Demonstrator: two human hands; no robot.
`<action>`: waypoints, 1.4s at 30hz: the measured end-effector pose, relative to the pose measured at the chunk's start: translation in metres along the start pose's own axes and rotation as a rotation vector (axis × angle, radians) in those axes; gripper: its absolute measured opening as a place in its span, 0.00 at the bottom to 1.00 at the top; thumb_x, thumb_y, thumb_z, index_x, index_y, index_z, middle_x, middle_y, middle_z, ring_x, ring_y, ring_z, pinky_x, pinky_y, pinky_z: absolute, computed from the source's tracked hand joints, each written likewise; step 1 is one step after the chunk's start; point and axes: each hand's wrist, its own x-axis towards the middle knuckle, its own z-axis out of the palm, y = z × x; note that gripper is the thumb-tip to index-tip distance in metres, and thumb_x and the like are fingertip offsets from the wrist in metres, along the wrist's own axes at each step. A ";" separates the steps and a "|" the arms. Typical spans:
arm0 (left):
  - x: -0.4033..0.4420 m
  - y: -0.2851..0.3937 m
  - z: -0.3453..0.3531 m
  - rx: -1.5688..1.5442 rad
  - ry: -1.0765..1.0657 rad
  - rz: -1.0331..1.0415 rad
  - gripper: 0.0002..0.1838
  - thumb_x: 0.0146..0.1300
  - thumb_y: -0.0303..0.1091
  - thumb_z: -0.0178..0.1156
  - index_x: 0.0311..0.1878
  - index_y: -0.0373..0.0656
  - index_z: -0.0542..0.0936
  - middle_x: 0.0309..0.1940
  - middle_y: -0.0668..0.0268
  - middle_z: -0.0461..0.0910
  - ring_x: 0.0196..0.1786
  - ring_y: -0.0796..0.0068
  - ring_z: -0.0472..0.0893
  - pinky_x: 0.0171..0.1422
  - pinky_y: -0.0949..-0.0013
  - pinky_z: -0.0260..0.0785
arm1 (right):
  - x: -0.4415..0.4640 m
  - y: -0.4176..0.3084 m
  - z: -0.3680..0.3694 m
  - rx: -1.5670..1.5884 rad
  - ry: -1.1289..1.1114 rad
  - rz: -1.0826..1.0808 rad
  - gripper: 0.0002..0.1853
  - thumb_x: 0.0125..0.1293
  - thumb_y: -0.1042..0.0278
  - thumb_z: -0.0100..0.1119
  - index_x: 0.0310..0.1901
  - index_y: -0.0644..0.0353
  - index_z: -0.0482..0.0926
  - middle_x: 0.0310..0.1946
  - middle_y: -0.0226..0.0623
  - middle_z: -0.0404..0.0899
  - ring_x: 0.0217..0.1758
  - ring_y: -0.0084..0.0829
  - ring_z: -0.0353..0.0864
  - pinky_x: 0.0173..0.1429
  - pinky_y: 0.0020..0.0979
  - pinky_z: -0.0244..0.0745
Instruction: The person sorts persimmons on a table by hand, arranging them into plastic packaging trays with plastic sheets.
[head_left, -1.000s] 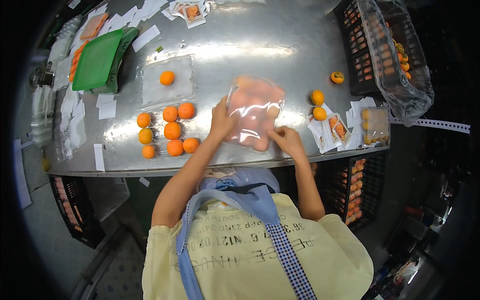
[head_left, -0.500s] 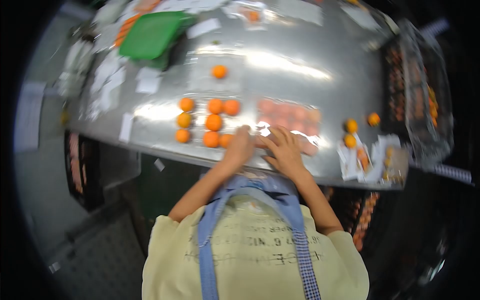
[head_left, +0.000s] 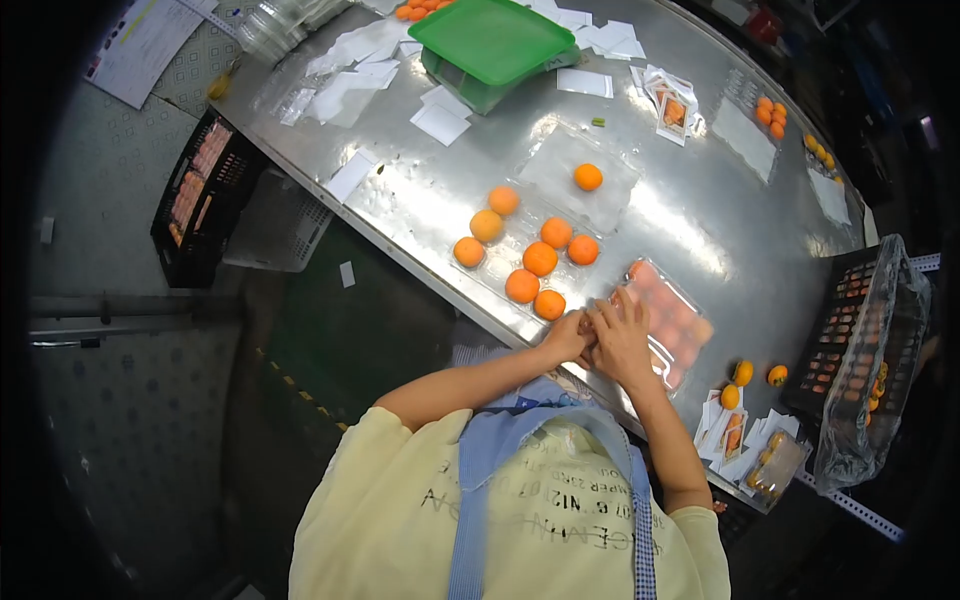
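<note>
Near the centre of the frame, the right hand hides one corner of the covered fruit pack, and the fingertips of the left hand are hard to make out beside it. At upper left, writing on a sheet of paper is too small to read. The top edge cuts off stacked clear containers; the bottom edge, the yellow shirt.

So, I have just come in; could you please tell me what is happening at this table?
A person has both hands at a clear pack full of orange fruit, on a metal table. The right hand is on the pack's left edge; the left hand is close beside it, its exact grip hidden. To the left, an open tray shows eight loose fruits. Behind it, one more fruit lies on clear plastic.
</note>
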 end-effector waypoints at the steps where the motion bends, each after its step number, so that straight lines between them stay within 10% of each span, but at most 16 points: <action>1: 0.006 -0.008 0.001 -0.031 0.028 0.006 0.17 0.63 0.27 0.57 0.54 0.36 0.72 0.41 0.57 0.80 0.37 0.68 0.83 0.35 0.66 0.78 | 0.000 -0.002 0.003 0.016 0.026 -0.012 0.28 0.38 0.70 0.65 0.48 0.54 0.77 0.53 0.35 0.73 0.65 0.46 0.64 0.65 0.58 0.54; 7: -0.005 0.024 0.012 -0.127 0.034 -0.165 0.17 0.58 0.23 0.50 0.52 0.37 0.72 0.45 0.51 0.79 0.37 0.50 0.84 0.27 0.55 0.83 | 0.003 -0.003 0.001 -0.055 -0.063 -0.025 0.22 0.41 0.65 0.64 0.42 0.61 0.76 0.47 0.40 0.72 0.60 0.44 0.67 0.65 0.58 0.55; 15: -0.001 0.019 0.006 -0.057 -0.018 -0.210 0.09 0.61 0.20 0.47 0.40 0.40 0.60 0.31 0.52 0.74 0.23 0.56 0.83 0.17 0.60 0.77 | 0.029 0.020 -0.108 0.071 0.220 0.188 0.17 0.45 0.80 0.60 0.40 0.54 0.77 0.40 0.35 0.78 0.40 0.39 0.79 0.37 0.35 0.76; 24: 0.003 0.018 -0.005 -0.005 -0.099 -0.256 0.07 0.66 0.25 0.51 0.39 0.42 0.62 0.32 0.55 0.76 0.26 0.61 0.83 0.21 0.64 0.77 | 0.056 0.150 -0.135 -0.225 0.344 0.385 0.11 0.61 0.69 0.59 0.46 0.55 0.80 0.38 0.36 0.83 0.43 0.40 0.80 0.39 0.38 0.75; 29: -0.019 0.063 -0.014 0.460 -0.191 -0.191 0.23 0.64 0.29 0.54 0.61 0.27 0.66 0.36 0.45 0.82 0.28 0.57 0.84 0.30 0.61 0.78 | 0.053 0.183 -0.112 -0.272 0.618 0.302 0.11 0.59 0.69 0.62 0.44 0.55 0.82 0.41 0.35 0.82 0.48 0.39 0.79 0.47 0.37 0.74; 32: -0.016 0.075 -0.019 0.958 -0.150 0.056 0.20 0.64 0.32 0.56 0.56 0.28 0.72 0.36 0.44 0.82 0.34 0.51 0.84 0.41 0.59 0.76 | 0.008 0.183 -0.103 -0.047 0.584 0.484 0.11 0.60 0.67 0.62 0.45 0.55 0.81 0.42 0.37 0.82 0.49 0.39 0.78 0.50 0.36 0.72; 33: -0.005 0.066 -0.026 0.964 -0.134 0.189 0.18 0.65 0.35 0.58 0.52 0.30 0.76 0.21 0.56 0.81 0.19 0.69 0.81 0.24 0.66 0.73 | -0.011 0.182 -0.099 -0.012 0.565 0.586 0.12 0.60 0.66 0.62 0.45 0.56 0.81 0.42 0.37 0.82 0.49 0.39 0.78 0.51 0.36 0.73; 42: 0.107 0.105 0.011 0.597 0.133 0.543 0.25 0.64 0.38 0.60 0.59 0.30 0.72 0.48 0.48 0.80 0.51 0.56 0.81 0.52 0.63 0.74 | -0.145 0.127 -0.034 0.250 0.332 1.250 0.14 0.59 0.59 0.66 0.37 0.62 0.81 0.32 0.37 0.83 0.32 0.42 0.81 0.42 0.38 0.75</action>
